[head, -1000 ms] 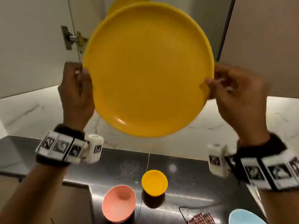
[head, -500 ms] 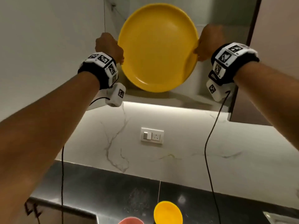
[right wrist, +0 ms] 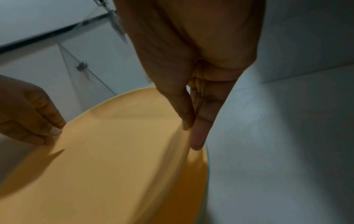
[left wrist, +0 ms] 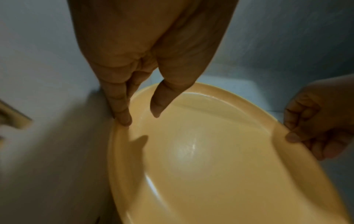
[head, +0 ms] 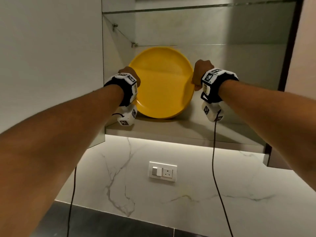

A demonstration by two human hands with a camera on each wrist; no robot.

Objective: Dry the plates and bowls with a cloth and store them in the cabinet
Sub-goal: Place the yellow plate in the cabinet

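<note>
A round yellow plate [head: 160, 86] lies tilted on the bottom shelf [head: 188, 129] of the open cabinet, its near edge low. My left hand [head: 130, 73] holds its left rim, fingers at the edge and thumb [left wrist: 157, 106] over the inside. My right hand [head: 201, 71] pinches the right rim between thumb and fingers [right wrist: 197, 136]. In the right wrist view a second yellow plate [right wrist: 191, 181] sits just beneath the held plate [right wrist: 105, 151]. The left wrist view shows the plate's [left wrist: 210, 159] glossy inside and the right hand [left wrist: 306, 128] at its far rim.
Two glass shelves [head: 188, 8] [head: 196, 45] span the cabinet above the plate. An open door [head: 51, 65] stands at the left, another panel [head: 307, 57] at the right. Below are a marble wall with a switch and socket [head: 162, 171] and the dark counter [head: 119, 224].
Both hands have carried the plate from in front of me up into the cabinet and lowered it onto the bottom shelf. The bowls on the counter have dropped out of view.
</note>
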